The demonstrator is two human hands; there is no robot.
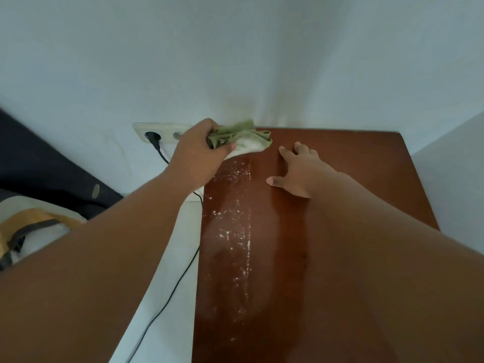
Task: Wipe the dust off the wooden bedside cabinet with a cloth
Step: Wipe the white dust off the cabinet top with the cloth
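The wooden bedside cabinet (366, 163) has a dark reddish-brown top that fills the lower middle of the view. A strip of white dust (233, 226) runs along its left side. My left hand (199, 150) is shut on a bunched green cloth (238, 134) at the cabinet's far left corner, against the wall. A whitish heap lies under the cloth. My right hand (298, 171) rests flat on the cabinet top, fingers spread, just right of the cloth and holding nothing.
A wall socket (157, 133) with a black plug sits left of the cabinet, and its black cable (180, 279) hangs down the gap beside the cabinet. White walls close in behind and on the right. A dark blue cloth and a bag (28, 229) lie at the left.
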